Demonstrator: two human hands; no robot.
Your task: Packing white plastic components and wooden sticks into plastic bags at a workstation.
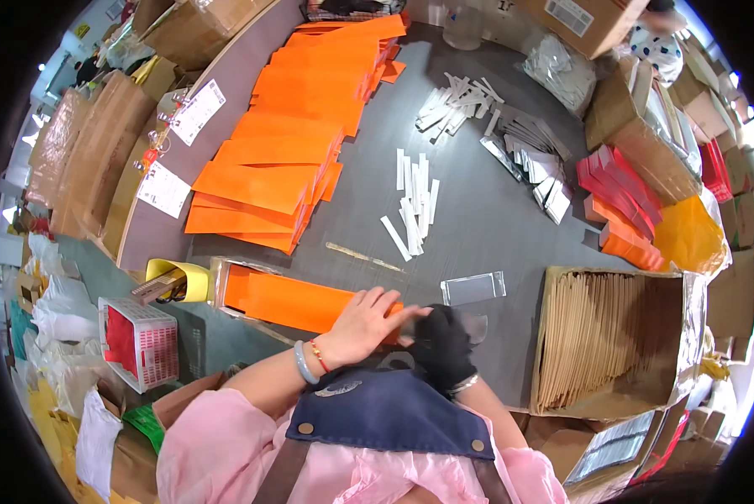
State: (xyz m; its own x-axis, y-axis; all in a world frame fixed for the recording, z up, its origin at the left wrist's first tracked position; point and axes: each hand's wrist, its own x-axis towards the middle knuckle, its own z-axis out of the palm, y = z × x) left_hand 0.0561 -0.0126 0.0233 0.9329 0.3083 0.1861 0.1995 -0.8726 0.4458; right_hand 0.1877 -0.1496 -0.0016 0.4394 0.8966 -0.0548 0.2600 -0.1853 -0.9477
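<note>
My bare left hand point(362, 326) lies over the right end of a long orange paper piece point(288, 298), its fingers stretched out and apart. The paper rests in a shallow open carton point(219, 286) at the table's near edge. Just right of it is my right hand point(442, 346) in a black glove, close to the left fingertips. Motion smears its fingers, so its grip is unclear. A clear plastic piece point(477, 328) shows beside the glove, and I cannot tell if it is held. Beyond it lies a flat clear-and-grey rectangular pack point(473, 288).
Overlapping orange sheets point(267, 151) cover the table's left side. White strips point(412, 206) lie mid-table, with another heap point(457, 105) behind. Small clear packs point(541, 164) spread to the right. A carton of brown cardboard pieces point(604, 344) stands near right; a yellow container point(188, 281) sits left.
</note>
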